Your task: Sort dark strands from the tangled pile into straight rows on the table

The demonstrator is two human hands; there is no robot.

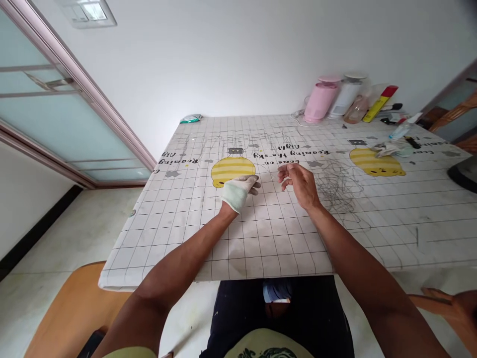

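Note:
My left hand (241, 189) wears a pale knitted glove with a light green cuff and grey fingertips. Its fingers are loosely bent and apart, with nothing visible in them, over the yellow striped balloon print. My right hand (300, 184) is bare, its fingers half curled and spread, also holding nothing I can see. A gap of tablecloth (246, 243) lies between the two hands. Beside my right wrist is a tangle of thin dark lines (337, 186); whether it is scribble or fine wire I cannot tell.
Along the wall stand a pink cylinder (322, 102), a white cylinder (345, 99) and a yellow can with a red cap (380, 104). A crumpled glove-like bundle (395, 147) lies at the right. A small packet (191, 119) sits at the back left corner.

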